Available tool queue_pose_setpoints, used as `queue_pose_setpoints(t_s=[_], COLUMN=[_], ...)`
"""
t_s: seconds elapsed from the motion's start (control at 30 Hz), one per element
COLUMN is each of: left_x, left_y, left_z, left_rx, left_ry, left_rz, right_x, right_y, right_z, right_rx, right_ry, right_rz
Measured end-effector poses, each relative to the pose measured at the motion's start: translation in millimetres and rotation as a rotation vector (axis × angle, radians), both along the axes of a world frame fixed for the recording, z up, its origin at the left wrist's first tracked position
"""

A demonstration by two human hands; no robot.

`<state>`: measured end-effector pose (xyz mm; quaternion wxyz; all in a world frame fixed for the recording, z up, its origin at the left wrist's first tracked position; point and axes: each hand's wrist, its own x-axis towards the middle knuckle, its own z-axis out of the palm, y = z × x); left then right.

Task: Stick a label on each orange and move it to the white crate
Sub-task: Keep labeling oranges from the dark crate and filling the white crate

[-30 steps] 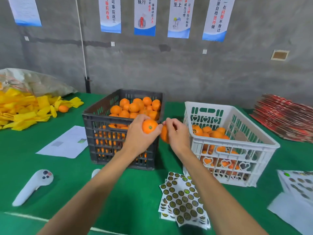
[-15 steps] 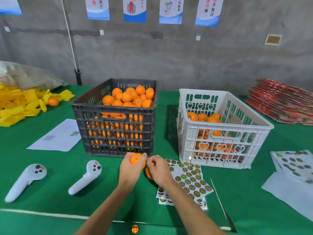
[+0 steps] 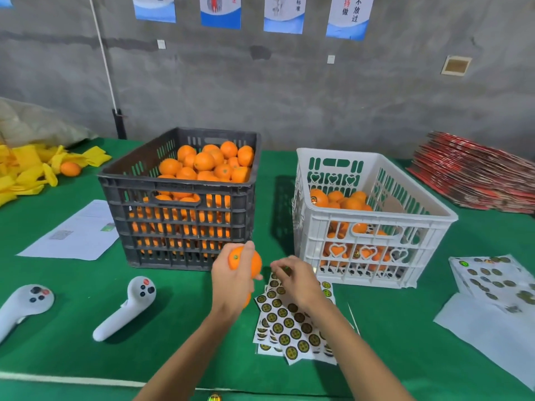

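My left hand (image 3: 231, 285) grips an orange (image 3: 245, 261) in front of the black crate (image 3: 179, 186), which is full of oranges. A second orange (image 3: 247, 299) shows partly under the same palm. My right hand (image 3: 295, 280) hovers over the far end of the label sheets (image 3: 289, 322) with curled fingers, and its fingertips pinch a small label. The white crate (image 3: 373, 224), to the right, is partly filled with oranges.
Two white controllers (image 3: 127, 306) (image 3: 24, 303) lie on the green table at the left. A paper sheet (image 3: 75, 231) lies beside the black crate. Yellow wrappers (image 3: 26, 169) are heaped far left, more label sheets (image 3: 498, 280) lie at the right, and red stacks (image 3: 477, 175) sit far right.
Both hands came down from the crates' rim to the table in front. The orange from my right hand went to my left hand, and my right hand moved onto the label sheets.
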<state>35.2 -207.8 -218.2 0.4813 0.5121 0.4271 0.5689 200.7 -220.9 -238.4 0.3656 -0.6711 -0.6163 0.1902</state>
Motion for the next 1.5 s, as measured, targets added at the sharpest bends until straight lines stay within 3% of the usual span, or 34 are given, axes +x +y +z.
queue_pose_setpoints(t_s=[0.13,0.3,0.47,0.63,0.93,1.27,1.5], left_x=[39,64,56,50,47,40,39], left_y=[-22,-32,-26,-28,-15,-21,-22], left_z=[-1,-30,-54,-58,-66,-68,-67], left_rx=[-0.145,-0.269,-0.284,-0.252,-0.242,-0.215,-0.213], left_ry=[-0.128,-0.134,-0.068,-0.049,-0.067,0.028,0.035], left_rz=[-0.186,-0.106,0.034,0.089,0.046,0.083,0.086], right_x=[22,32,37,44,51,48,50], right_y=[-21,-27,-24,-17,-2,-4,-5], right_z=[-10,-21,-32,-45,-49,-46,-35], right_rx=[-0.177,-0.181,-0.163,-0.135,-0.114,-0.063,0.037], right_ry=[-0.118,-0.166,-0.172,-0.05,-0.042,-0.333,-0.606], right_rz=[0.045,0.111,0.151,0.129,0.076,0.118,0.318])
